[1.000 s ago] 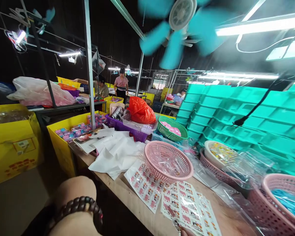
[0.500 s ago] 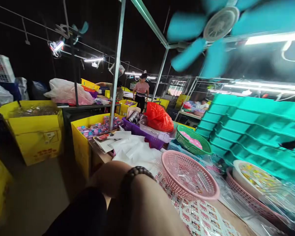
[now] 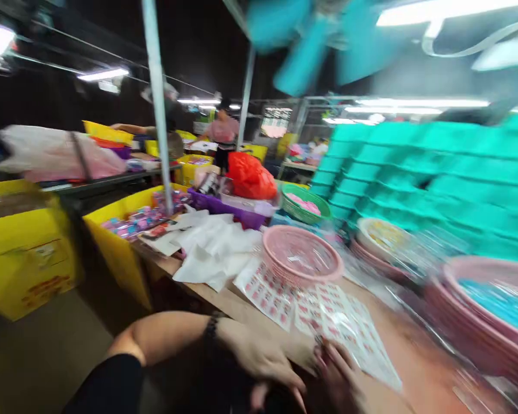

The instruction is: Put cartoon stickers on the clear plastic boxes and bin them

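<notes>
My left hand (image 3: 265, 353), with a dark beaded bracelet (image 3: 212, 329) at the wrist, is low over the near table edge. Its fingers curl downward beside something dark, and blur hides whether they grip it. To its right, my right hand (image 3: 339, 374) is smeared by motion, its fingertips close to the printed sticker sheets (image 3: 330, 310); whether anything is between them is unclear. Beyond the sheets stands a pink basket (image 3: 302, 279) with clear plastic pieces inside. White paper sheets (image 3: 216, 247) lie in a loose heap to the left of it.
On the right are stacked pink baskets (image 3: 461, 322) with blue contents, a white bowl (image 3: 366, 236) and teal trays (image 3: 397, 167). A purple crate (image 3: 242, 215), red bag (image 3: 250, 178) and green basket (image 3: 323, 215) stand behind. Yellow boxes (image 3: 30, 247) line the left. Two people work farther back.
The view has swung right and downward, bringing both hands and the stacked pink baskets into sight. My left forearm, earlier stretched across the table edge, now bends inward.
</notes>
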Action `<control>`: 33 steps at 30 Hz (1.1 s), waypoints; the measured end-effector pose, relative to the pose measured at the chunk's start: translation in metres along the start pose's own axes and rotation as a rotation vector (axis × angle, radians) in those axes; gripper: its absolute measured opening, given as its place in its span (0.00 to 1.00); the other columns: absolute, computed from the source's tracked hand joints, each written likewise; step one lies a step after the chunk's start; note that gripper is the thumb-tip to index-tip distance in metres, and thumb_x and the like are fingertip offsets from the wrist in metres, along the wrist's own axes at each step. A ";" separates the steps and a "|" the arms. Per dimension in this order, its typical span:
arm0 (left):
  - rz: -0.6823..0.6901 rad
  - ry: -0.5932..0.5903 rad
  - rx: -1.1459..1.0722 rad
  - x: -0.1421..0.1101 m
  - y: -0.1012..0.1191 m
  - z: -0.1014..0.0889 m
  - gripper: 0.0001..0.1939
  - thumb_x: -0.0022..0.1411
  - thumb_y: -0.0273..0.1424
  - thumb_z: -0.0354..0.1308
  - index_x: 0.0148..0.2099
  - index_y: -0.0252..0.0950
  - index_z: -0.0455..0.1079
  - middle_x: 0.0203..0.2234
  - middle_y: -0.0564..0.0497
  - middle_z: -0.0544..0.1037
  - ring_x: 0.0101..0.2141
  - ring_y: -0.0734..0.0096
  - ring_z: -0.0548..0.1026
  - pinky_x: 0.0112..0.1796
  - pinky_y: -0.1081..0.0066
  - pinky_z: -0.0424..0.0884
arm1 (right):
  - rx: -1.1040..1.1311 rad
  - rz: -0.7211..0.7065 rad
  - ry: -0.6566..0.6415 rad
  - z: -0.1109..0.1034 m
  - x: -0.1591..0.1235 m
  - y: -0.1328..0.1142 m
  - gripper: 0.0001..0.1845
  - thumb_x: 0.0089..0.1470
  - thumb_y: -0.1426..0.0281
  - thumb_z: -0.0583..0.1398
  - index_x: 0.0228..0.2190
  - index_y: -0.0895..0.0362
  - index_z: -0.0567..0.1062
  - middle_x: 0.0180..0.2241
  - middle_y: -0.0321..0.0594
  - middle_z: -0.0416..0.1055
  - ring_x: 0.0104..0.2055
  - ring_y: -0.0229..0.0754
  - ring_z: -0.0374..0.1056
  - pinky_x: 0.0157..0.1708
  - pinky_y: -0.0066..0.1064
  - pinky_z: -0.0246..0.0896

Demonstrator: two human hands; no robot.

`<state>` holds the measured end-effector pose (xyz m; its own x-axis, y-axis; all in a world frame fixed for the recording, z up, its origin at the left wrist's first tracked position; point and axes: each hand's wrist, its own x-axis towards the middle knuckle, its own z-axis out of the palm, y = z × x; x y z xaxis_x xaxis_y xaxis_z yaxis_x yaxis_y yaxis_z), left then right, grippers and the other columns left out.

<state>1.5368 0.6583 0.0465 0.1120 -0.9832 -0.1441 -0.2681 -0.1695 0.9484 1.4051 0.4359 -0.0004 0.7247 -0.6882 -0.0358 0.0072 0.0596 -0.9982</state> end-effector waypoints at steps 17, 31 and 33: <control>-0.821 0.135 0.702 -0.005 -0.162 0.074 0.38 0.59 0.46 0.51 0.65 0.27 0.65 0.61 0.29 0.69 0.59 0.34 0.68 0.58 0.43 0.59 | 0.399 -0.269 0.441 -0.107 -0.026 -0.042 0.14 0.33 0.67 0.76 0.26 0.53 0.81 0.28 0.32 0.78 0.31 0.35 0.70 0.33 0.28 0.68; 0.332 0.348 0.243 0.307 0.099 0.151 0.48 0.46 0.34 0.73 0.66 0.31 0.56 0.62 0.31 0.62 0.65 0.43 0.58 0.64 0.50 0.53 | 0.631 -0.484 0.716 -0.218 -0.060 -0.041 0.13 0.40 0.65 0.72 0.30 0.49 0.77 0.32 0.29 0.79 0.36 0.37 0.75 0.36 0.30 0.71; 0.284 0.381 0.299 0.326 0.098 0.164 0.46 0.48 0.36 0.73 0.65 0.30 0.58 0.61 0.30 0.64 0.64 0.41 0.60 0.62 0.49 0.55 | 0.644 -0.463 0.703 -0.220 -0.061 -0.037 0.14 0.39 0.66 0.73 0.30 0.50 0.77 0.32 0.30 0.79 0.37 0.37 0.76 0.37 0.31 0.71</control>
<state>1.3903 0.3099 0.0462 0.3185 -0.9087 0.2699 -0.5916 0.0319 0.8056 1.2090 0.3160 0.0276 -0.0025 -0.9932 0.1161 0.6936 -0.0853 -0.7153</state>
